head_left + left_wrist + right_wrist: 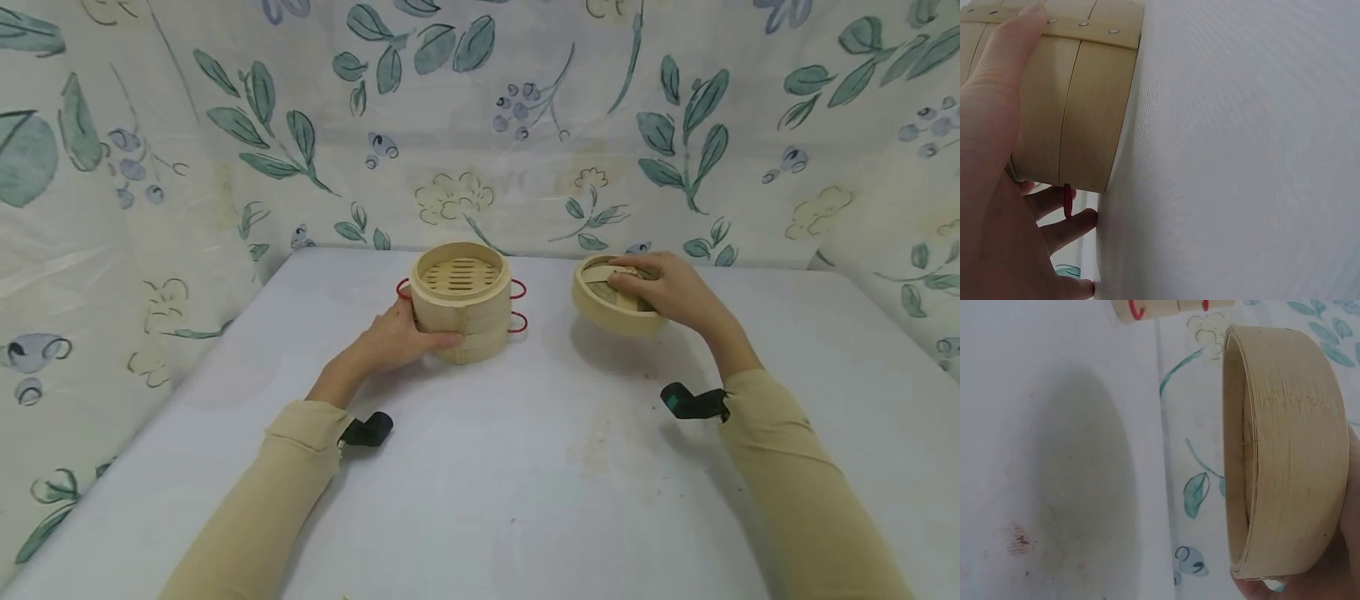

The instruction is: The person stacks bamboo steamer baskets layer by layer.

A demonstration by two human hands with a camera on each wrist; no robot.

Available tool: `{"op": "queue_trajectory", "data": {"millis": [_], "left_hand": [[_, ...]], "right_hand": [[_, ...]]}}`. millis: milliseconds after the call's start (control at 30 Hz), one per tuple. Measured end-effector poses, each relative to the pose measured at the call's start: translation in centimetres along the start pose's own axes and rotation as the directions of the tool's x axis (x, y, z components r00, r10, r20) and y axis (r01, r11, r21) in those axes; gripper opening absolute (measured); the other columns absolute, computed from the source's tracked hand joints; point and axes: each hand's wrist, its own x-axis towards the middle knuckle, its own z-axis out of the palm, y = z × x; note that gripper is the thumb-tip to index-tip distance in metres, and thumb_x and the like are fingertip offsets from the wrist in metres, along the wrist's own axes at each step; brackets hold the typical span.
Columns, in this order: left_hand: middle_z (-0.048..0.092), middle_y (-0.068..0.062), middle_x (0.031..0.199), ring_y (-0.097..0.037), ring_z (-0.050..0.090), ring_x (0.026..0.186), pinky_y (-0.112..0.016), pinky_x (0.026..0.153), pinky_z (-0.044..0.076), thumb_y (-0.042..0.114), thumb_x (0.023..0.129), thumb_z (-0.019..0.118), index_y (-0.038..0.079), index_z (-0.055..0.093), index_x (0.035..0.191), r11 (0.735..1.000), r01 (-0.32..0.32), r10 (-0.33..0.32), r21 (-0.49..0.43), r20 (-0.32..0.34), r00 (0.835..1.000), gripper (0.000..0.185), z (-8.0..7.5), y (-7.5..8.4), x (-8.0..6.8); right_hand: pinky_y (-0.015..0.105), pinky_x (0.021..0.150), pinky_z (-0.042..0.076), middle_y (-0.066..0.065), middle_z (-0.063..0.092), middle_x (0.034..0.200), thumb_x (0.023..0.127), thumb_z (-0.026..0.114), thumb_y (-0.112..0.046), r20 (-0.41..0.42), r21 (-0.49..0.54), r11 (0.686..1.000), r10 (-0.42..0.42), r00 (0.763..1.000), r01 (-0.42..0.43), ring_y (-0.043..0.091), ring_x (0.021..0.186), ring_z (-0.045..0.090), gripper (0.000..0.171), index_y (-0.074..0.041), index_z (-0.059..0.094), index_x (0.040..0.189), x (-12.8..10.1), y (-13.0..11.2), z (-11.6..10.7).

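Observation:
A round bamboo steamer (pixel 487 321) with red side loops stands on the white table, its slatted inner floor showing from above. My left hand (pixel 397 337) grips its left side, thumb across the front; the left wrist view shows the thumb on the bamboo wall (pixel 1094 106) and other fingers spread near a red loop (pixel 1067 201). To the right, my right hand (pixel 667 287) holds the steamer's bamboo lid (pixel 611 312) by its top. The lid is raised off the table and slightly tilted, casting a shadow below; the right wrist view shows its rim (pixel 1291 450) side-on.
The white table (pixel 510 483) carries faint brown stains (pixel 600 442) toward the right. Behind it hangs a floral-patterned cloth (pixel 525 167), which also runs along the left and right sides. A black wrist camera sits on each forearm.

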Motion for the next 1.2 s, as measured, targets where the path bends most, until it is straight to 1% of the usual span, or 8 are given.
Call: {"op": "queue_trajectory", "data": {"millis": [200,267,400,533,633,867,1000,1200], "left_hand": [[0.042,-0.012,0.150,-0.034,0.043,0.135,-0.060,0.109,0.033,0.064,0.077,0.075,0.021,0.018,0.155,1.000,-0.004,0.004,-0.007,0.001,1.000,0.105,0.0,0.0,0.0],[0.044,-0.013,0.148,-0.035,0.045,0.133,-0.059,0.107,0.035,0.063,0.077,0.075,0.020,0.019,0.155,1.000,-0.002,0.002,0.000,-0.002,1.000,0.105,0.0,-0.1,-0.1],[0.047,-0.016,0.145,-0.036,0.048,0.129,-0.058,0.105,0.038,0.063,0.077,0.075,0.018,0.022,0.153,1.000,-0.005,0.005,0.013,-0.007,1.000,0.103,0.0,-0.4,-0.2],[0.046,-0.016,0.145,-0.036,0.048,0.128,-0.058,0.105,0.038,0.063,0.077,0.075,0.018,0.020,0.153,1.000,-0.003,0.003,0.016,-0.008,1.000,0.104,0.0,-0.4,-0.1],[0.045,-0.016,0.146,-0.035,0.047,0.129,-0.058,0.106,0.037,0.062,0.077,0.075,0.017,0.019,0.154,1.000,-0.007,0.007,0.012,-0.008,1.000,0.105,0.0,-0.2,-0.1],[0.045,-0.013,0.146,-0.033,0.047,0.130,-0.057,0.106,0.038,0.059,0.077,0.077,0.018,0.021,0.153,1.000,-0.021,0.021,-0.017,-0.006,1.000,0.103,0.0,0.0,0.0],[0.045,-0.012,0.147,-0.032,0.047,0.130,-0.056,0.107,0.038,0.059,0.077,0.077,0.018,0.021,0.154,0.999,-0.033,0.033,-0.019,-0.006,0.999,0.103,0.0,0.0,-0.1],[0.044,-0.011,0.148,-0.032,0.045,0.132,-0.057,0.108,0.036,0.060,0.076,0.077,0.020,0.019,0.154,0.999,-0.023,0.023,-0.031,0.000,1.000,0.105,0.0,-0.1,-0.1]], "right_hand": [[0.064,0.106,0.030,0.023,0.045,0.144,0.096,0.059,-0.049,0.002,-0.010,0.999,0.031,1.000,-0.031,0.041,0.134,0.037,0.059,-0.011,0.055,0.141,0.3,-0.5,-0.6],[0.063,0.106,0.030,0.022,0.047,0.144,0.097,0.059,-0.048,0.007,-0.004,1.000,0.019,1.000,-0.019,0.041,0.134,0.038,0.058,-0.011,0.055,0.141,0.5,-0.5,-0.6],[0.062,0.107,0.032,0.022,0.050,0.144,0.098,0.058,-0.041,0.006,0.001,0.999,-0.040,0.999,0.040,0.040,0.134,0.042,0.055,-0.006,0.055,0.140,0.8,-0.7,-1.0],[0.058,0.104,0.035,0.022,0.052,0.142,0.099,0.058,-0.038,-0.006,0.025,0.998,-0.061,0.998,0.062,0.036,0.123,0.048,0.053,-0.005,0.055,0.140,1.2,-1.1,-1.5],[0.055,0.099,0.037,0.021,0.053,0.140,0.099,0.058,-0.038,-0.011,0.036,0.998,-0.058,0.998,0.059,0.034,0.114,0.048,0.053,-0.005,0.055,0.140,1.4,-1.5,-2.1],[0.053,0.100,0.037,0.020,0.049,0.145,0.098,0.058,-0.041,-0.018,0.020,0.999,-0.045,0.999,0.046,0.033,0.118,0.047,0.054,-0.007,0.055,0.141,2.5,-2.9,-2.8],[0.051,0.098,0.037,0.020,0.051,0.143,0.098,0.057,-0.043,-0.005,-0.003,0.999,-0.051,0.999,0.051,0.033,0.114,0.047,0.055,-0.009,0.054,0.142,3.3,-3.7,-2.8],[0.052,0.100,0.037,0.020,0.054,0.138,0.098,0.056,-0.045,0.008,-0.027,0.997,-0.071,0.997,0.071,0.033,0.115,0.047,0.057,-0.008,0.054,0.142,4.3,-5.1,-2.4]]}}
